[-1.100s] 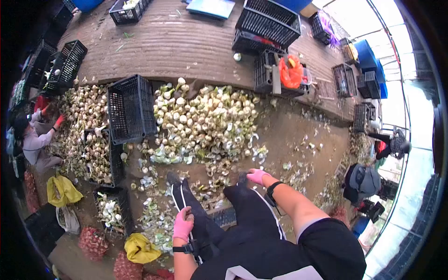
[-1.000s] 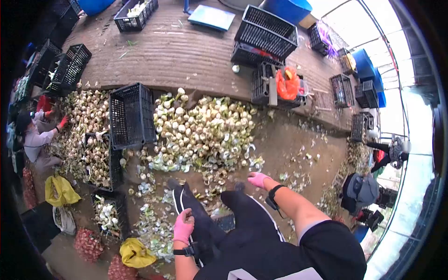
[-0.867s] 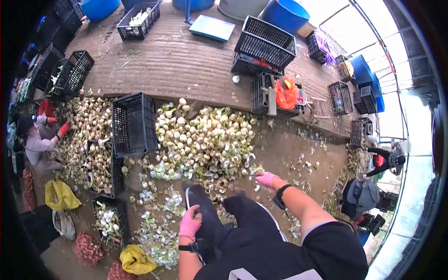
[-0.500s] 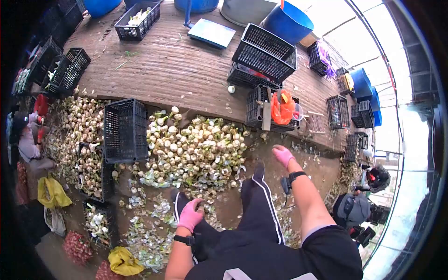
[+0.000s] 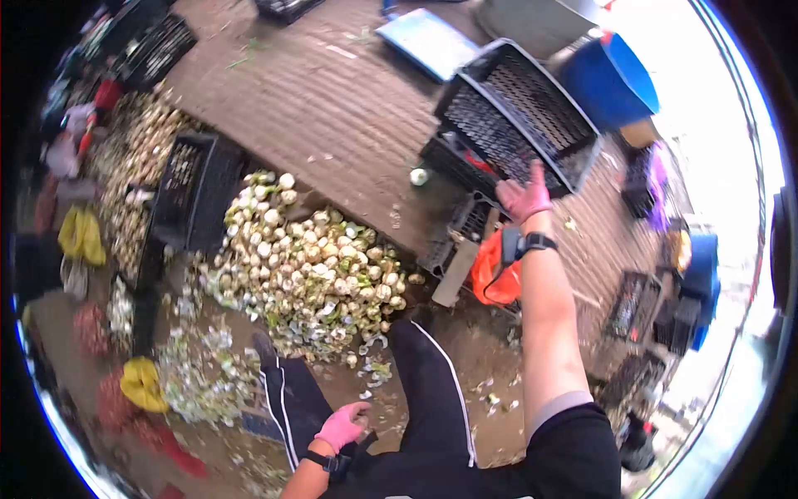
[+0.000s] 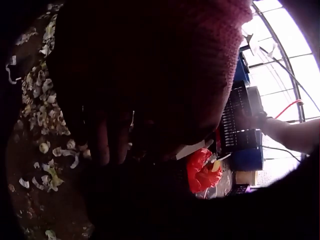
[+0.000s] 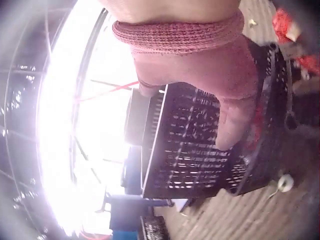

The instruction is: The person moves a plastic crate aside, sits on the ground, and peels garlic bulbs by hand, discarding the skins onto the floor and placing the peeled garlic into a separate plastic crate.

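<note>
My right hand [image 5: 525, 195], in a pink glove, reaches out to the near side of a black plastic crate [image 5: 524, 104] stacked on another. In the right wrist view its fingers [image 7: 232, 125] are extended and spread, overlapping the lattice of the crate [image 7: 187, 155]. Pink-gloved too, my left hand [image 5: 342, 426] hovers over my lap, fingers loosely bent, with nothing visible in it. The left wrist view shows that hand [image 6: 150, 75] mostly as a dark shape. Before my feet lies a big heap of pale, garlic-like bulbs [image 5: 307, 266].
An orange plastic bag [image 5: 496, 270] lies below my right wrist. A black crate [image 5: 195, 191] stands left of the heap. Behind are a flat scale-like platform [image 5: 428, 41] and a blue tub [image 5: 611, 83]. Peelings [image 5: 208, 374] litter the ground. Another person crouches far left.
My right hand has risen from near my foot, past the orange bag, to the stacked crates, its fingers spreading. The head view has turned rightward. The left hand stays over my lap.
</note>
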### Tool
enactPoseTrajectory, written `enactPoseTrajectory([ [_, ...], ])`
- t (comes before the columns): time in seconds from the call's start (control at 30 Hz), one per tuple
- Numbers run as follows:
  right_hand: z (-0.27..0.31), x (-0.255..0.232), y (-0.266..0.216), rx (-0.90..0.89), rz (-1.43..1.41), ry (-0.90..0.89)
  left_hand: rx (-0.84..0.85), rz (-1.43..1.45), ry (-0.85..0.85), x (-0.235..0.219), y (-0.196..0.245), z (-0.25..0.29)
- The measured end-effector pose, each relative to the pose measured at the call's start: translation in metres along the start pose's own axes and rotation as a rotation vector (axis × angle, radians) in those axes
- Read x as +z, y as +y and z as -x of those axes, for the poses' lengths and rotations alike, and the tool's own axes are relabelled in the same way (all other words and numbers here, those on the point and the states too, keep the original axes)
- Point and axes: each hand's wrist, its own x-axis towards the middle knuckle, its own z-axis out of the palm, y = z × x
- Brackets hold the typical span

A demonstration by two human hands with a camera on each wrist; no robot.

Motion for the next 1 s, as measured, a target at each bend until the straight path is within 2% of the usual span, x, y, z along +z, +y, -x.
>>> enactPoseTrajectory([
  [0.03,-0.041,-0.003,-0.010,0.230,-0.224,-0.087,-0.023,0.049,0.049,0.017,-0.004,-0.005],
  [0.07,-0.087,-0.001,-0.016,0.477,-0.446,-0.166,0.046,0.033,0.059,0.030,-0.012,-0.014],
  [0.1,-0.103,0.012,-0.014,0.349,-0.391,-0.283,0.118,0.006,0.068,0.037,-0.017,-0.020],
  [0.13,-0.101,0.018,-0.018,0.208,-0.342,-0.387,0.100,0.040,0.109,0.047,-0.017,-0.020],
  [0.2,-0.088,0.044,-0.026,0.094,-0.251,-0.203,0.099,-0.156,0.152,0.055,-0.011,-0.027],
  [0.27,-0.103,0.058,-0.031,-0.014,-0.242,-0.126,0.054,-0.091,0.199,0.043,0.003,-0.034],
  [0.3,-0.128,0.052,-0.036,0.018,-0.240,-0.026,0.006,-0.040,0.211,0.040,0.005,-0.031],
  [0.37,-0.109,0.041,-0.052,-0.591,1.578,0.054,0.045,-0.036,0.246,0.044,-0.013,-0.034],
  [0.4,-0.114,0.030,-0.049,-0.605,1.591,0.047,0.093,-0.055,0.276,0.046,-0.020,-0.037],
  [0.43,-0.132,0.016,-0.040,-0.600,1.640,0.075,0.071,0.072,0.274,0.045,-0.021,-0.036],
  [0.53,-0.173,-0.025,-0.013,-0.523,1.760,0.183,0.076,0.004,0.287,0.019,-0.008,-0.010],
  [0.57,-0.071,0.006,-0.001,-0.662,1.765,0.360,0.192,-0.025,0.321,0.021,-0.038,-0.018],
  [0.6,-0.022,0.014,0.006,-0.613,1.664,0.422,0.212,0.107,0.296,0.012,-0.039,-0.011],
  [0.67,-0.037,-0.030,0.023,-0.712,1.110,-0.007,0.249,0.084,0.301,-0.016,-0.027,0.013],
  [0.7,0.027,-0.016,0.024,-0.801,1.274,0.147,0.265,0.061,0.282,-0.027,-0.034,0.017],
  [0.73,0.116,0.011,0.024,-0.878,1.440,0.313,0.322,0.123,0.313,-0.038,-0.042,0.018],
  [0.77,0.158,0.013,0.030,-0.909,1.436,0.349,0.373,0.184,0.340,-0.049,-0.053,0.025],
  [0.8,0.177,-0.016,0.035,-0.947,1.462,0.232,0.385,0.162,0.309,-0.065,-0.057,0.032],
  [0.87,0.210,-0.076,0.056,-0.254,-0.252,-0.098,0.450,-0.015,0.354,-0.110,-0.060,0.045],
  [0.93,0.299,-0.135,0.084,-0.312,-0.320,-0.043,0.500,-0.076,0.280,-0.149,-0.070,0.053],
  [0.97,0.353,-0.143,0.099,-0.287,-0.328,0.079,0.536,-0.171,0.287,-0.168,-0.063,0.069],
  [1.0,0.414,-0.132,0.117,-0.258,-0.338,0.194,0.510,-0.080,0.246,-0.180,-0.068,0.081],
])
